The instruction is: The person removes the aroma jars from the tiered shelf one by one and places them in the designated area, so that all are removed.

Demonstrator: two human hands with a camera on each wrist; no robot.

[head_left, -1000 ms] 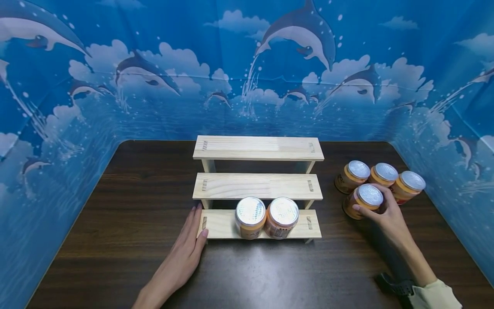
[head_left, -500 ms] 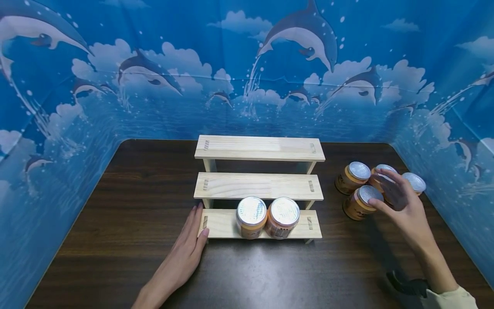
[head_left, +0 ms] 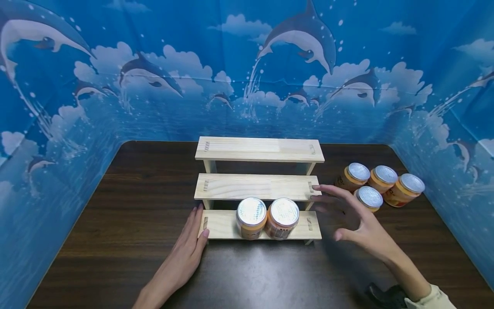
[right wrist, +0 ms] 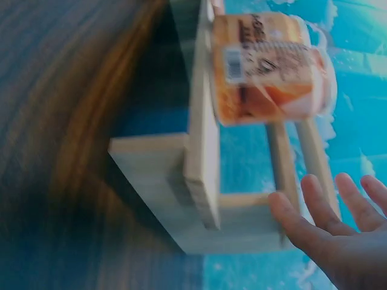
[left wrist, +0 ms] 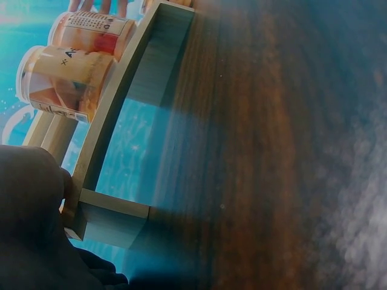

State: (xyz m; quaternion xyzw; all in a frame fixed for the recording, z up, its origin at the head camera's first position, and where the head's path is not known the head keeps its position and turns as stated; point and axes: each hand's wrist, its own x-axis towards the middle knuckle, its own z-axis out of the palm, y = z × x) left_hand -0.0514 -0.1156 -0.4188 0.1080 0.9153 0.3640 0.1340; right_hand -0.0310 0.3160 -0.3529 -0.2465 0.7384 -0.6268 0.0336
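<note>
A three-tier wooden rack [head_left: 257,187] stands in the middle of the table. Two orange jars with silver lids, a left jar [head_left: 251,218] and a right jar [head_left: 283,219], sit side by side on its lowest step. My left hand [head_left: 181,257] rests with straight fingers against the left end of that step. Spread and holding nothing, my right hand [head_left: 359,227] is beside the rack's right end, its fingertips close to the middle step; I cannot tell if they touch. In the right wrist view, the label of the near jar [right wrist: 266,84] faces the camera.
Several similar jars [head_left: 405,190] stand grouped on the right of the dark wooden table [head_left: 115,223]. A blue dolphin-print curtain [head_left: 239,86] encloses the back and sides. The middle and top steps bear no jars.
My right hand has released a jar in the right-hand group, lifted off it, and moved left to the rack with spread fingers. The left hand stays in place.
</note>
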